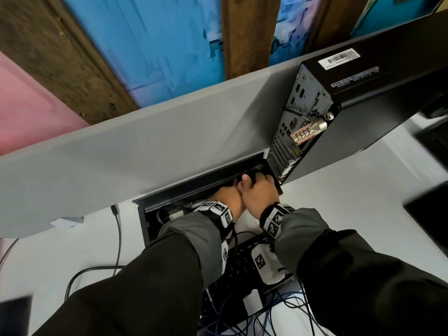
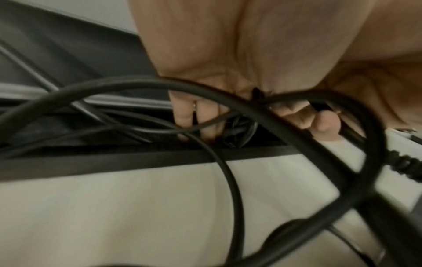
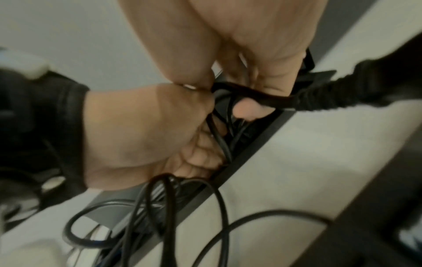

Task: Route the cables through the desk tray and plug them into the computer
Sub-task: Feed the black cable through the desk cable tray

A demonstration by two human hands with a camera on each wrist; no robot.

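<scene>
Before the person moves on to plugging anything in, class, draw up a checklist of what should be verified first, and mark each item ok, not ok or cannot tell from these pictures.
1. Black desk cable tray open: ok, its lid stands raised against the grey divider panel.
2. Black cables in hand: ok, the left hand grips them inside the tray.
3. Right hand helping: ok, its fingers curl round a cable beside the left hand.
4. Cables fully through the tray: cannot tell, the hands hide it.
5. Rear ports of the black desktop computer reachable: ok, they face the tray, with a silver combination lock attached.
6. Cables plugged in: not ok.
</scene>
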